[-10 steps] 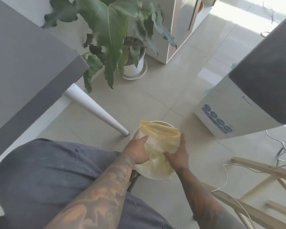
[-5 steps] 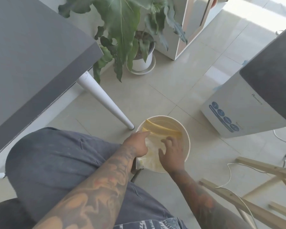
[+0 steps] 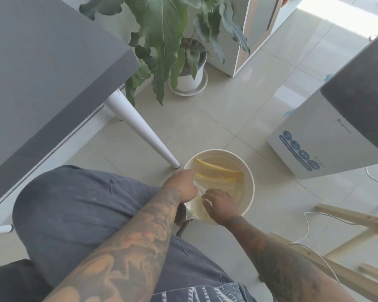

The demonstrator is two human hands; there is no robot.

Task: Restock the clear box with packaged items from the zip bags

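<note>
Down on the floor, your 2 hands reach into the white bucket, the left hand pinching the zip bags at its near-left rim, the right hand loosely spread over them.

The zip bags now lie lower in the white bucket — no longer standing above its rim. The right hand has moved inside, fingers spread over them — the left hand now at the near rim.
</note>
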